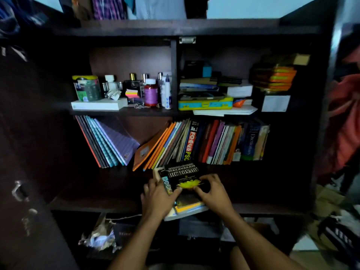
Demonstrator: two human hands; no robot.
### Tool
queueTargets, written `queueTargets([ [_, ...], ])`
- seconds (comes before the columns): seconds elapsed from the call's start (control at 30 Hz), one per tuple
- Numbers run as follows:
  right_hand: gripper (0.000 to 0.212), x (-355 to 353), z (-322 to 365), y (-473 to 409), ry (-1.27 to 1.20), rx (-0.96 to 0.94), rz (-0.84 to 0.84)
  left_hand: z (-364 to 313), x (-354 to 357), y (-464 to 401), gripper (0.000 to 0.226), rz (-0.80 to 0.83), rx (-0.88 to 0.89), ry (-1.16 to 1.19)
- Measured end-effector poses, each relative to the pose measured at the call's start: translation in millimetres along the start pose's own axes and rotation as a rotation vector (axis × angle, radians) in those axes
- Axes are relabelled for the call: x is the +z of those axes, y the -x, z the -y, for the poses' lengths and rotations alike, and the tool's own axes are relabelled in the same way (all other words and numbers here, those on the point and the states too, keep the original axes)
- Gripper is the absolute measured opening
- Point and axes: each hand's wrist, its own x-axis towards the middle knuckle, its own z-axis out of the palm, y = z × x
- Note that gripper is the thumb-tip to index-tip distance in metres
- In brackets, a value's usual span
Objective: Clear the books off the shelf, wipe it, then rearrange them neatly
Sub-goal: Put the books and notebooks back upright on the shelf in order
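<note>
The dark wooden shelf (109, 184) in front of me carries leaning notebooks (109, 142) at left, a slanting row of books (204, 143), and a flat stack topped by a dictionary (183, 172)

Single head-worn view, looking forward and down, close before the dark bookshelf (120, 205)

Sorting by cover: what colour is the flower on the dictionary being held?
Yellow, on the black dictionary cover, head view.

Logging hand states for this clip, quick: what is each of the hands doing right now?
Left hand: grips the left edge of the black dictionary.
Right hand: fingers curled on the dictionary's cover, holding it.
</note>
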Motion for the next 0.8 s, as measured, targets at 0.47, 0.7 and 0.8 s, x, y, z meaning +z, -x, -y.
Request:
queueTargets([
  [0.47,0.034,-13,-13,1,-0.296,-0.001,0.098,-32,-15,5,0.042,-0.054,-0.220,0.424],
  [0.7,0.020,-16,-21,-5,-0.520,0.014,0.018,-55,-43,25,0.042,-0.381,-0.178,0.272],
  [0.8,0.014,-19,-20,-7,-0.596,0.025,-0.010,-64,-39,31,0.037,-0.466,-0.125,0.313],
])
